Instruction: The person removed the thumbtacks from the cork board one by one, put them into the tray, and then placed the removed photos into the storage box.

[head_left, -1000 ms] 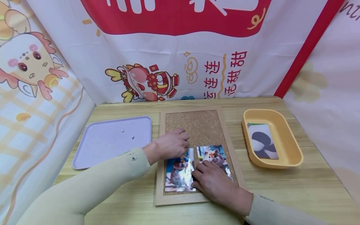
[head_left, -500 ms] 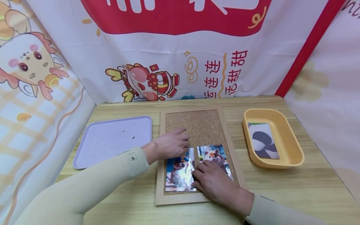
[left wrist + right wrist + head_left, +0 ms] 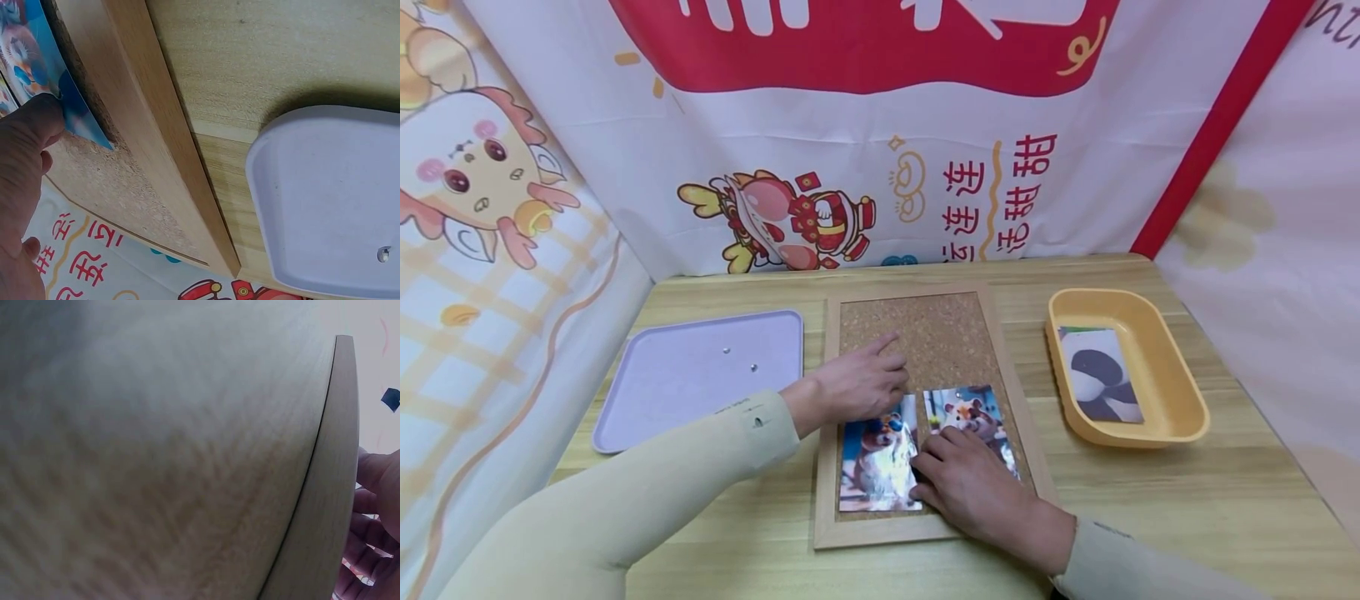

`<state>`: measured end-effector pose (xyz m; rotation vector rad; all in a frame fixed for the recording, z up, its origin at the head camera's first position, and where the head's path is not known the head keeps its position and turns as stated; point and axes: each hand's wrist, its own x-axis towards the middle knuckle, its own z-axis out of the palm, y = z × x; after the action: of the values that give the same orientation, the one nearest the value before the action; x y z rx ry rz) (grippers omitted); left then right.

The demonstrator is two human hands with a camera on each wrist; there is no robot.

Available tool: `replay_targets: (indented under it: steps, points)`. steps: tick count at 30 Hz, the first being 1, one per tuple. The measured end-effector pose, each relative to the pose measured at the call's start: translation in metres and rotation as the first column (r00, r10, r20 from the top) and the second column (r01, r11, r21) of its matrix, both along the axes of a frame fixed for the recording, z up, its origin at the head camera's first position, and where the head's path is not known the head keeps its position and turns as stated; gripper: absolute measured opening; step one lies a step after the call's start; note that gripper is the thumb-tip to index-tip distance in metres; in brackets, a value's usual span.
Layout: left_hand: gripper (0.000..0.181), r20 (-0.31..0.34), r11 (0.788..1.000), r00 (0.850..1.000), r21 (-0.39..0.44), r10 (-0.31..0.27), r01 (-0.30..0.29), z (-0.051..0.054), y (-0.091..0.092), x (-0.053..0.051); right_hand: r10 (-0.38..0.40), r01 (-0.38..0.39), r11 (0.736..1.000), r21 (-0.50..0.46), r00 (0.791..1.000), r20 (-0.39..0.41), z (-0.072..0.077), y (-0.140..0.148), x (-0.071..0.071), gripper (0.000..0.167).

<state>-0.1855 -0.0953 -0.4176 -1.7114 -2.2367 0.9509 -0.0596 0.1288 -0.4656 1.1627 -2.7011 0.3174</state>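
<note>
Two glossy hamster photos lie side by side on a wood-framed corkboard [image 3: 925, 333]. Over the top of the left photo [image 3: 872, 475] is my left hand [image 3: 861, 385], its index finger stretched out above the cork. In the left wrist view my left thumb [image 3: 40, 115] presses on this photo [image 3: 75, 103] near its top edge; whether a pin is under it is hidden. My right hand [image 3: 973, 487] rests on the right photo [image 3: 966, 408], covering its lower part, with the fingertips by the left photo's edge. A small pin head [image 3: 958, 395] shows at the right photo's top.
A lilac tray [image 3: 662, 392] with two small metallic pins [image 3: 754, 367] lies left of the board. On the right, a yellow bin [image 3: 1172, 400] contains picture cards, a panda-like print [image 3: 1101, 375] on top. A printed cloth [image 3: 850, 117] hangs behind the table.
My left index finger has straightened and lifted away from the other fingers. My right hand and both photos have stayed in place.
</note>
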Motion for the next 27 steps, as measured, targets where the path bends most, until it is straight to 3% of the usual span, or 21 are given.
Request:
replay_targets:
  steps: [15,27]
  points:
    - [0.045,-0.058,0.999,0.998,-0.046,0.007,-0.01,0.0006,0.0029,0.0034,-0.001,0.001,1.0,-0.005,1.0,0.013,0.001,0.0003,0.0005,0.025]
    - [0.037,-0.017,1.0,1.0,-0.005,0.024,-0.024,-0.0002,0.0018,0.004,-0.001,0.001,1.0,-0.003,1.0,0.023,-0.0001,0.0006,-0.0001,0.026]
